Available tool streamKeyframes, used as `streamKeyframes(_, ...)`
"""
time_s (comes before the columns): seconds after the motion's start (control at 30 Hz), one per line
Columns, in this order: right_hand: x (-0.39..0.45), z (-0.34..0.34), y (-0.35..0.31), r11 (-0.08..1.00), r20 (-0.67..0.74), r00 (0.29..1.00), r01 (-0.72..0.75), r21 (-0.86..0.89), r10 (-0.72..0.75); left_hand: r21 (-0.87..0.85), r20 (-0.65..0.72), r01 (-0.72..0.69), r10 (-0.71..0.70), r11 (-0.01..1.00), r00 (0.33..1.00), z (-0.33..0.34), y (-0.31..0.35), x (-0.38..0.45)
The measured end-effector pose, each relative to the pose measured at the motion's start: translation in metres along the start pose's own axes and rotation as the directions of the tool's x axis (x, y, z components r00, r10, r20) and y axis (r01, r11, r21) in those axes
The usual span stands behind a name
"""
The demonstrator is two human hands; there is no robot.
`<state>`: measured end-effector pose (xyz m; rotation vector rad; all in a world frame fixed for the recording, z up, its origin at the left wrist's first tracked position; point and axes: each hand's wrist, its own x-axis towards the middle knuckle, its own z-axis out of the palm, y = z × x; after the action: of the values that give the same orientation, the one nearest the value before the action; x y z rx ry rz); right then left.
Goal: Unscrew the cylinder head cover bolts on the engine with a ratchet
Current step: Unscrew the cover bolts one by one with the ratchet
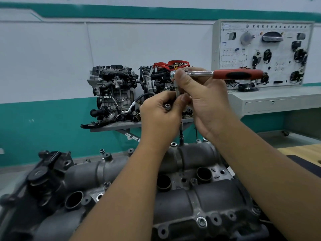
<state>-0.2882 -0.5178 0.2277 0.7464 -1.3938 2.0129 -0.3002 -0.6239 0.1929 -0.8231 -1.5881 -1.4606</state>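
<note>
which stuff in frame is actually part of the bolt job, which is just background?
In the job:
- ratchet, right hand grips its head end
- bolt, held in left hand
- cylinder head cover

Just lying about:
- two engines on the wall shelf
- training board
- grey bench

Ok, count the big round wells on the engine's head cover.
3 wells: one at left, one in the centre, one at right. The left forearm may hide another.
</note>
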Motion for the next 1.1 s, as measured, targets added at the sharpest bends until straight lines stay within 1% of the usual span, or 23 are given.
streamKeyframes(0.07, 0.000, 0.006, 0.002, 0.997, -0.013, 0.997, -0.072, 0.040, 0.073, -0.061, 0.012, 0.054, -0.053, 0.997, 0.999, -0.001, 0.004, 0.002)
streamKeyframes(0.13, 0.001, 0.010, 0.000, 0.978, 0.040, 0.985, -0.169, 0.125, 0.166, -0.095, 0.027, 0.083, -0.081, 0.992, 0.996, -0.002, 0.004, 0.002)
streamKeyframes(0.2, 0.001, 0.011, -0.002, 0.954, 0.088, 0.975, -0.219, 0.203, 0.205, -0.085, 0.023, 0.068, -0.067, 0.994, 0.998, -0.002, 0.002, 0.001)
streamKeyframes(0.23, 0.000, 0.010, -0.002, 0.955, 0.089, 0.977, -0.211, 0.209, 0.196, -0.070, 0.019, 0.058, -0.057, 0.996, 0.998, -0.002, 0.002, 0.000)
streamKeyframes(0.3, -0.002, 0.007, -0.002, 0.978, 0.082, 0.987, -0.147, 0.146, 0.136, -0.045, 0.008, 0.034, -0.034, 0.998, 0.999, -0.002, 0.002, -0.001)
streamKeyframes(0.37, -0.004, 0.005, -0.003, 0.992, 0.133, 0.988, -0.093, 0.082, 0.081, -0.036, -0.002, 0.020, -0.021, 0.999, 1.000, -0.002, 0.002, -0.001)
streamKeyframes(0.53, 0.003, 0.000, -0.009, 0.999, 0.276, 0.960, -0.043, -0.028, 0.050, -0.073, -0.012, 0.040, -0.041, 0.997, 0.999, -0.004, 0.002, -0.003)
streamKeyframes(0.57, 0.007, -0.001, -0.011, 0.997, 0.308, 0.949, -0.067, -0.031, 0.073, -0.091, -0.007, 0.070, -0.071, 0.993, 0.997, -0.003, 0.002, -0.002)
streamKeyframes(0.63, 0.015, -0.004, -0.014, 0.982, 0.378, 0.907, -0.180, -0.049, 0.185, -0.186, 0.034, 0.154, -0.150, 0.970, 0.988, -0.002, 0.005, -0.001)
streamKeyframes(0.67, 0.019, -0.005, -0.015, 0.970, 0.408, 0.881, -0.239, -0.053, 0.239, -0.222, 0.046, 0.180, -0.174, 0.958, 0.984, -0.002, 0.006, 0.000)
streamKeyframes(0.7, 0.022, -0.006, -0.015, 0.958, 0.431, 0.860, -0.283, -0.037, 0.271, -0.223, 0.044, 0.188, -0.183, 0.956, 0.982, -0.001, 0.005, 0.000)
streamKeyframes(0.77, 0.026, -0.007, -0.012, 0.944, 0.462, 0.841, -0.328, 0.024, 0.280, -0.184, 0.024, 0.170, -0.169, 0.968, 0.985, -0.001, 0.003, 0.000)
streamKeyframes(0.9, 0.029, -0.005, -0.002, 0.934, 0.472, 0.842, -0.344, 0.097, 0.261, -0.151, 0.014, 0.133, -0.133, 0.980, 0.991, -0.001, 0.000, 0.000)
streamKeyframes(1.03, 0.037, -0.005, -0.003, 0.901, 0.490, 0.805, -0.426, 0.082, 0.336, -0.132, 0.038, 0.105, -0.101, 0.986, 0.994, -0.002, 0.002, 0.003)
streamKeyframes(1.07, 0.037, -0.006, -0.003, 0.896, 0.493, 0.802, -0.434, 0.093, 0.337, -0.124, 0.043, 0.095, -0.091, 0.988, 0.995, -0.002, 0.002, 0.004)
streamKeyframes(1.1, 0.035, -0.007, -0.002, 0.898, 0.481, 0.815, -0.425, 0.117, 0.323, -0.121, 0.044, 0.087, -0.082, 0.989, 0.996, -0.002, 0.001, 0.004)
